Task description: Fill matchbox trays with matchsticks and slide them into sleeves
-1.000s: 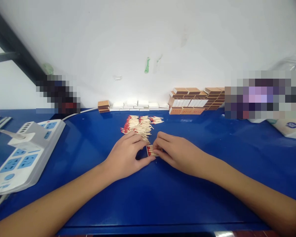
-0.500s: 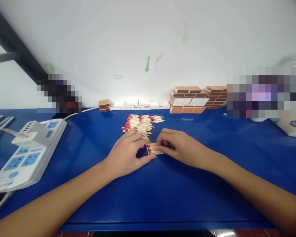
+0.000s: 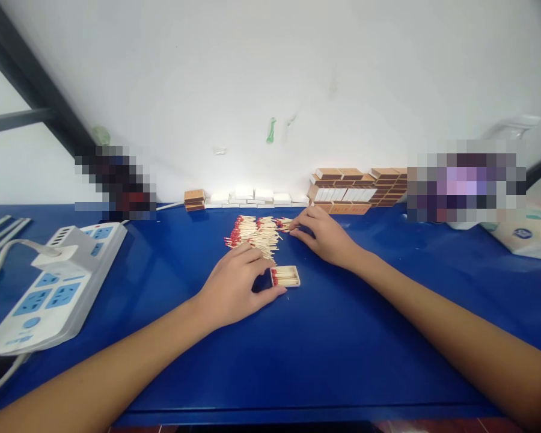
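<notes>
A small white matchbox tray [image 3: 293,284] with several red-tipped matches in it lies on the blue table. My left hand [image 3: 237,282] grips its left end, thumb at the near side and fingers at the far side. Beyond the tray, a pile of matches [image 3: 255,234] is spread, red heads mostly to the left. My right hand [image 3: 318,234] reaches to the small group of matches at the right of the pile. Its thumb and fingertips close on the ends of matches there; how many is hidden.
White trays [image 3: 243,197] line the wall, with brown matchboxes [image 3: 193,199] at their left end. A stack of matchboxes [image 3: 342,207] stands at the right. A power strip [image 3: 67,288] with a plug and cable lies on the left. A tissue pack [image 3: 532,231] is far right.
My right hand has left the tray and moved up and away to the matches at the pile's right side. My left hand stays at the tray. The view has shifted slightly.
</notes>
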The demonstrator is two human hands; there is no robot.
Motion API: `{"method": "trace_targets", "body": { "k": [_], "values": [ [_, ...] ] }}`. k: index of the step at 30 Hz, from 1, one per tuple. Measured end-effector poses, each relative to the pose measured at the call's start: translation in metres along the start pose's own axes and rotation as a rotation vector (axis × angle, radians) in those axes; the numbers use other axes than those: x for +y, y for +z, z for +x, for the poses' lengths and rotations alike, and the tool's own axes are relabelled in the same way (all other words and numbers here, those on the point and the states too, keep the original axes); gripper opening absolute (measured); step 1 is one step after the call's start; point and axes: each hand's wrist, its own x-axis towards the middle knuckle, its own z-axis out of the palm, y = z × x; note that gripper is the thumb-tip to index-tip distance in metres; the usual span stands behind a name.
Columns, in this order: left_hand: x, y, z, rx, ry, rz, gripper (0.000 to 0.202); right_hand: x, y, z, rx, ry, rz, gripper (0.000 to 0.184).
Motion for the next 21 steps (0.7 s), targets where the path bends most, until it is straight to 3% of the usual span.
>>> {"method": "trace_targets", "body": {
  "k": [8,11,17,21],
  "values": [
    [-0.001,0.000,0.000,-0.002,-0.012,-0.017,0.034,-0.006,-0.005,-0.002,-0.061,0.055,0.042,0.016],
    [-0.001,0.001,0.000,0.007,-0.043,-0.007,0.033,-0.026,-0.016,-0.008,-0.068,0.053,0.088,0.015],
    [-0.001,0.003,-0.001,0.021,-0.059,-0.002,0.031,-0.084,-0.024,-0.025,-0.235,0.033,0.103,0.012],
    [-0.002,0.002,0.000,0.020,-0.046,-0.005,0.028,-0.095,-0.017,-0.030,-0.249,0.023,0.134,0.009]
  ]
}}
